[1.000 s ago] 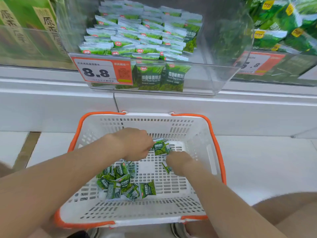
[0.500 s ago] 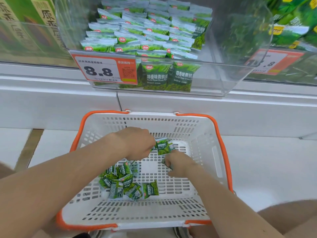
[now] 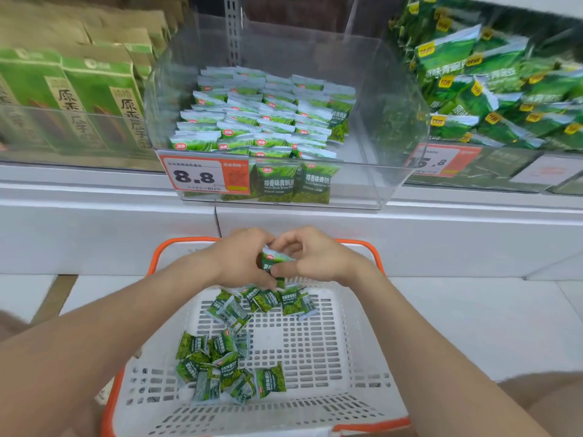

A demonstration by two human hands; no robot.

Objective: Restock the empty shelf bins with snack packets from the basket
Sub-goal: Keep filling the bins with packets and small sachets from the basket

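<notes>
Beside left hand (image 3: 240, 257), right hand (image 3: 317, 260) pinches packet (image 3: 270, 262) upright.

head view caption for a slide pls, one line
Left hand and right hand grip green snack packets over the white basket, in front of a partly stocked clear shelf bin.

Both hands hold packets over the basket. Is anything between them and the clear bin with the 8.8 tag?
Only the bin's own clear front wall, carrying the price tag: the packets, held by the left hand and right hand, sit below its rim and must go up and over. The air between looks free.
</notes>
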